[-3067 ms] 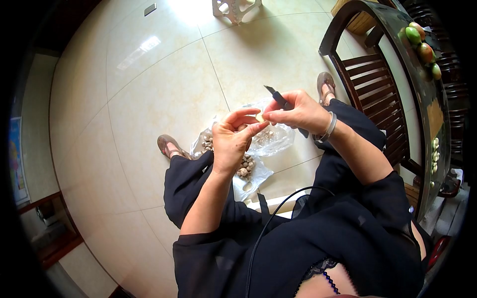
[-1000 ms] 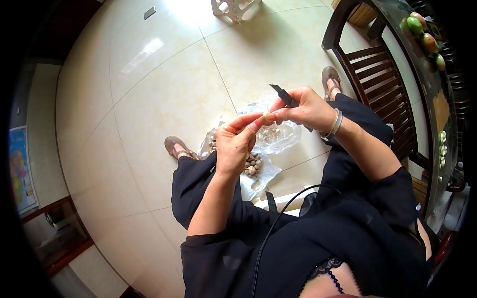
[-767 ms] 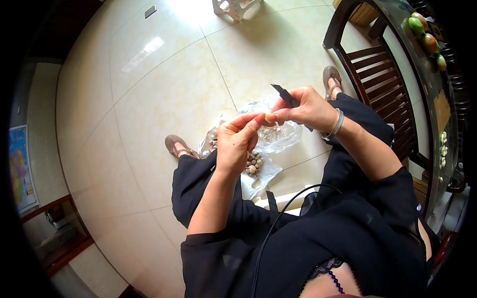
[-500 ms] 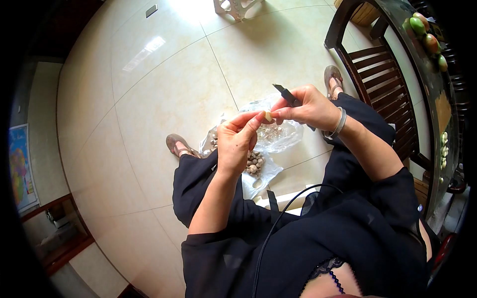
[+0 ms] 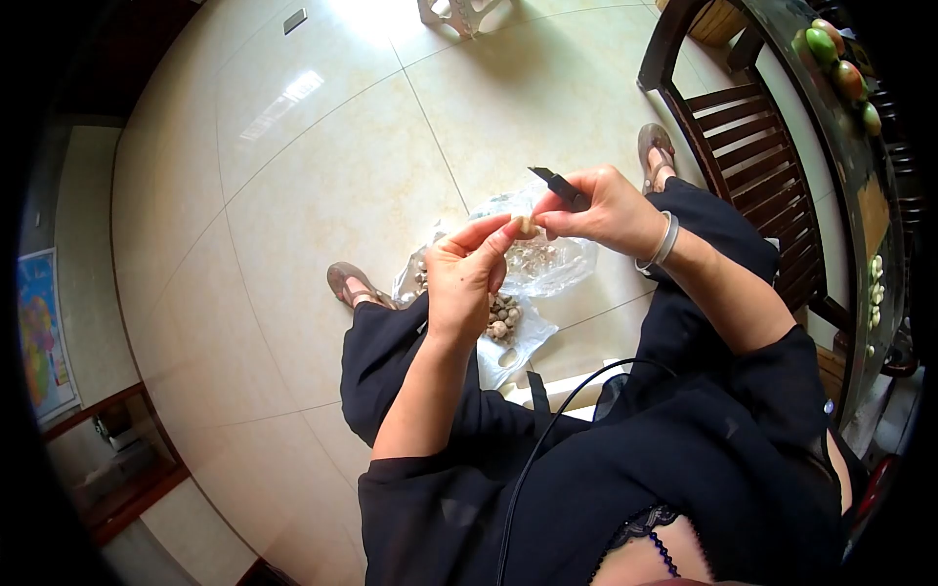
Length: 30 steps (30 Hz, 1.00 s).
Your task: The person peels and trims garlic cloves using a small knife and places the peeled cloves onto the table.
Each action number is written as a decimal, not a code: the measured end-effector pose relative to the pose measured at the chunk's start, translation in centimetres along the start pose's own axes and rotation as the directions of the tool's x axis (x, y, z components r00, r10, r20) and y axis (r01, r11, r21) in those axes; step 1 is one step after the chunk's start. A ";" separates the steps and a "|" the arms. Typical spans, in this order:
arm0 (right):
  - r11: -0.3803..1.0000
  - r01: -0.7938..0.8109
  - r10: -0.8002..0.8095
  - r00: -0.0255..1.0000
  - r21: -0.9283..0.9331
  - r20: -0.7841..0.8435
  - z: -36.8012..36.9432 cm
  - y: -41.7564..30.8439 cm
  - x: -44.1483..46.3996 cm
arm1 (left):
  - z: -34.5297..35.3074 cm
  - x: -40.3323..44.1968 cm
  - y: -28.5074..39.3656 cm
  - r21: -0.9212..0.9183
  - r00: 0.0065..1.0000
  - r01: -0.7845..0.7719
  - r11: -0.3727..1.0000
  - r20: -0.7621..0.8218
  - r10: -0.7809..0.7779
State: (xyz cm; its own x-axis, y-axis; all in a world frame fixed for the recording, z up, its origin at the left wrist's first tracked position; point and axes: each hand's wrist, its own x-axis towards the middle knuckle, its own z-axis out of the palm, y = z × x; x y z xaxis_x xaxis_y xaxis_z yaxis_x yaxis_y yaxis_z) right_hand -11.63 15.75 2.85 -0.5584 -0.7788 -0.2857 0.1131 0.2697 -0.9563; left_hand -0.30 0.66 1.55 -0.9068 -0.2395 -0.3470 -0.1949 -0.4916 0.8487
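My left hand pinches a small pale bulb, like a garlic clove, between thumb and fingertips. My right hand is closed around a black utility knife, its slanted blade pointing up and left, away from the bulb. The right thumb and a fingertip also touch the bulb's right side. Beneath both hands, a clear plastic bag holds thin, papery scraps. Partly hidden by my left hand, several grey-brown round bulbs lie on a white plastic bag.
A dark slatted wooden chair stands at right, beside a dark table. On that table are several mangoes and a row of pale peeled pieces. A plastic stool stands on the tiled floor. A black cable crosses my lap.
The bulb has turned slightly between my fingertips and shows a browner side. Both hands stay in nearly the same place, with the knife still in the right one.
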 end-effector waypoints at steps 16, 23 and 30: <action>0.992 0.122 -0.123 0.992 -0.045 -0.022 0.5 -0.7 -0.3 | -1.0 0.4 -0.4 -0.361 0.975 0.202 0.911 0.164 -0.151; 0.996 0.091 -0.091 0.996 -0.018 0.008 0.6 -0.3 -0.2 | -0.1 0.2 -0.1 -0.051 1.000 -0.004 0.999 0.025 0.006; 0.996 0.076 -0.075 0.997 -0.042 0.024 0.4 -0.3 -0.3 | 0.3 -0.2 0.1 0.123 0.995 -0.094 0.988 -0.023 0.098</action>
State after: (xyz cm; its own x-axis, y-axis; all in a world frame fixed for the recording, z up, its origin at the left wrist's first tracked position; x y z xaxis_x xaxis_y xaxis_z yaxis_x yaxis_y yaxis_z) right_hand -11.17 15.64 3.16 -0.5453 -0.8103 -0.2145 0.0360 0.2330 -0.9718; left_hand -0.30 0.90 1.84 -0.9126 -0.3056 -0.2717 -0.1535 -0.3599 0.9203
